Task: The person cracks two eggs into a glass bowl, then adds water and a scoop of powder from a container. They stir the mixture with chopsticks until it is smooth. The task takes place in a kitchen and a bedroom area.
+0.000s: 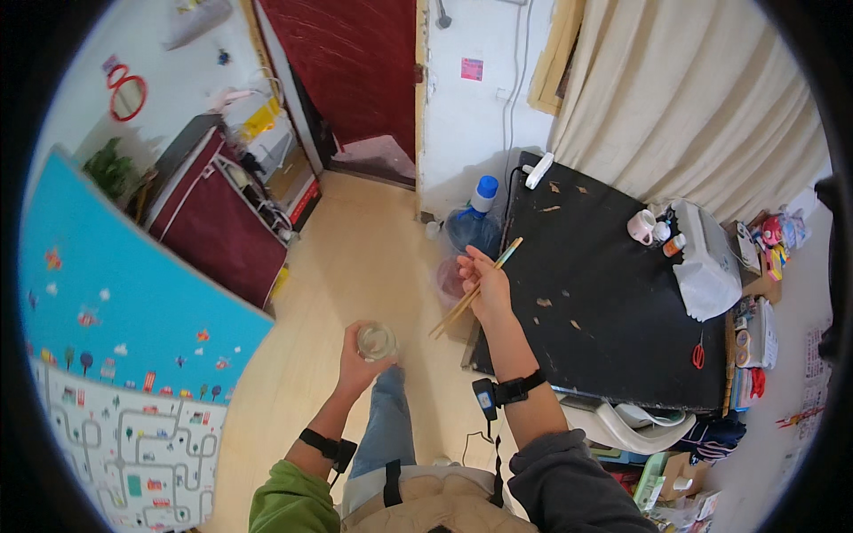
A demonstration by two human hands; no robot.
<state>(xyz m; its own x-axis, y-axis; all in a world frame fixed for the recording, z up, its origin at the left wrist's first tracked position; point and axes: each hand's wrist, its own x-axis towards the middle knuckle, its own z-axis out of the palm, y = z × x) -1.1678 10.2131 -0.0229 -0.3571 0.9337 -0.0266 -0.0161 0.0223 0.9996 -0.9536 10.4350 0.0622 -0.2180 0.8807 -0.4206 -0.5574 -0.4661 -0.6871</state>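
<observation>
My left hand [360,360] is closed around a clear glass jar or cup [377,342], seen from above over the floor. A pair of wooden chopsticks [458,316] with pale blue-green ends is held in my right hand [486,283], near the left edge of the black table. The chopsticks slant from upper right to lower left, and their bare tips point towards the glass without touching it. What the glass holds, if anything, I cannot tell.
On the black table [600,280] lie small brown scraps, red scissors [698,356], a pink mug [642,227] and a white power strip [539,171]. A water jug with a blue pump [487,187] and a pinkish bin [450,280] stand beside it. A blue patterned board [146,286] is at left.
</observation>
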